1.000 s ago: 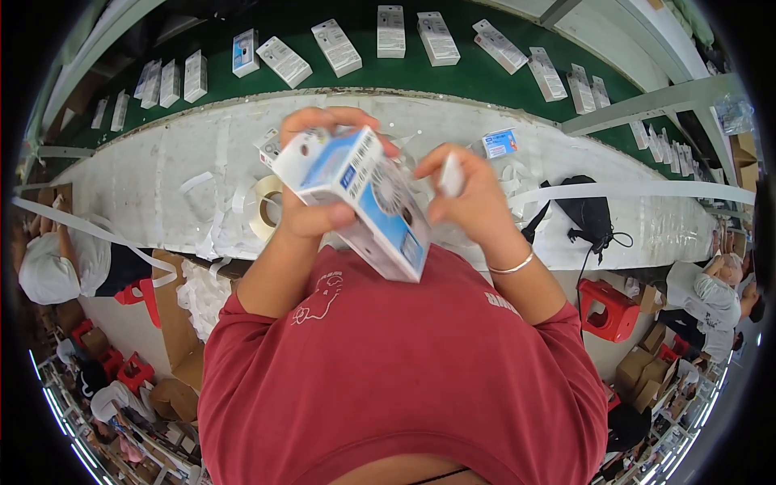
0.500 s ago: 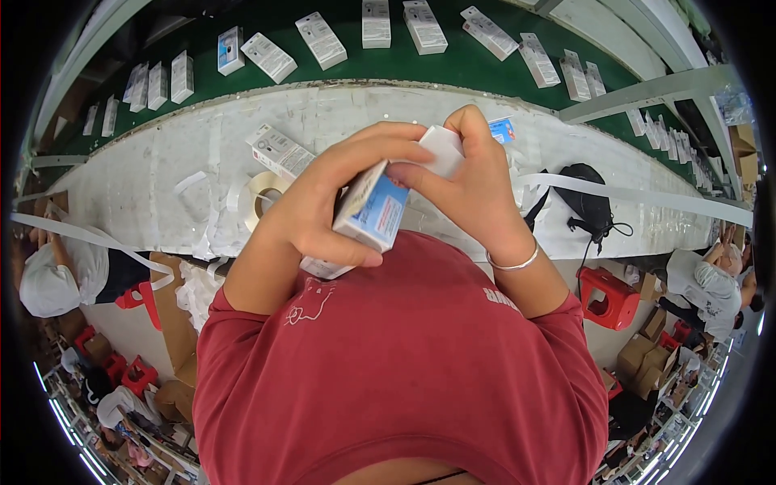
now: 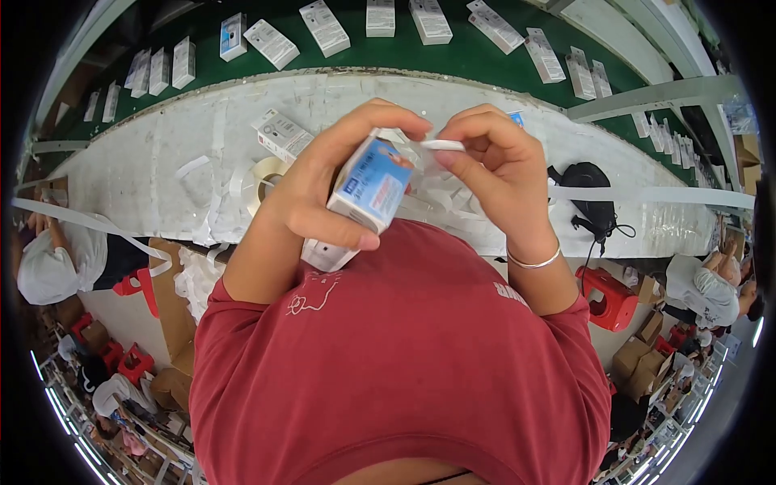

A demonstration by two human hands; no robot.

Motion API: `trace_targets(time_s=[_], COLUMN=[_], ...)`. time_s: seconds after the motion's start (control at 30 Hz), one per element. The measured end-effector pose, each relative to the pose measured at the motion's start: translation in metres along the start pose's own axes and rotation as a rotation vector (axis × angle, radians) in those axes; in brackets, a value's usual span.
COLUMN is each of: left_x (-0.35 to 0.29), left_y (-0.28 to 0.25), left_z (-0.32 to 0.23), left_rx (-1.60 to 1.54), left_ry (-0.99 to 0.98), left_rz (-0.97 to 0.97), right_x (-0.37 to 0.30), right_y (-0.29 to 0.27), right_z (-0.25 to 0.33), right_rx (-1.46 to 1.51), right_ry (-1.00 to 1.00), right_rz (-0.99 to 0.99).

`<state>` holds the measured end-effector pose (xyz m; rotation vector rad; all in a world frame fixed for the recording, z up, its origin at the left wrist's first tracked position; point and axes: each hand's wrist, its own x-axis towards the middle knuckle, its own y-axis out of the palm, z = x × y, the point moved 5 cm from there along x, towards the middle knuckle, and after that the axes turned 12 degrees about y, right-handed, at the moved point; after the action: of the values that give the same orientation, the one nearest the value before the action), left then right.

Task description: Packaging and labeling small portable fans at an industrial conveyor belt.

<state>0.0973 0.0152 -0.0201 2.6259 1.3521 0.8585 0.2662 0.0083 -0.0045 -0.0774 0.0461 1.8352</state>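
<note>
My left hand (image 3: 315,178) is wrapped round a small blue-and-white carton (image 3: 373,182), tilted with its printed blue side up. A second white carton (image 3: 326,254) shows below that hand, against the red shirt; whether the hand grips it too is hidden. My right hand (image 3: 501,166) pinches a thin, flat white piece (image 3: 443,145) between thumb and fingers, seen nearly edge-on just right of the carton. Its exact kind I cannot make out. Behind my left hand, another white carton (image 3: 281,136) lies on the white-covered table (image 3: 145,178), near a roll of tape (image 3: 268,174).
Several cartons stand along a green conveyor belt (image 3: 206,61) beyond the table. At right lies a black bag (image 3: 592,194) with cords. White strips (image 3: 647,194) cross at both sides. Red stools (image 3: 608,299) and other people (image 3: 61,259) are beyond the table's ends.
My right hand has drawn right, away from the carton, turning the white piece from broad face to edge-on. The carton's blue side has tipped further into view in my left hand.
</note>
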Motion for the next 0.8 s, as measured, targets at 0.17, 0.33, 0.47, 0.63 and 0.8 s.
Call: trace_targets(time_s=[0.17,0.33,0.47,0.63,0.8], left_x=[-0.015,-0.053,-0.056,-0.061,-0.078], left_y=[-0.014,-0.023,-0.027,-0.023,-0.022], left_z=[0.002,0.027,0.031,0.042,0.065], left_rx=[0.000,-0.091,-0.121,-0.281,-0.436], left_ry=[-0.031,-0.185,-0.091,-0.008,-0.116], left_rz=[-0.466,-0.467,-0.347,-0.378,-0.366], right_x=[-0.005,-0.018,-0.027,-0.032,-0.032], right_y=[0.002,0.009,0.015,0.018,0.021], right_z=[-0.011,-0.019,-0.022,-0.029,-0.036], right_rx=[0.309,0.441,0.429,0.367,0.283], right_ry=[0.091,0.254,0.286,0.254,0.148], right_rz=[0.022,0.080,0.060,0.023,0.041])
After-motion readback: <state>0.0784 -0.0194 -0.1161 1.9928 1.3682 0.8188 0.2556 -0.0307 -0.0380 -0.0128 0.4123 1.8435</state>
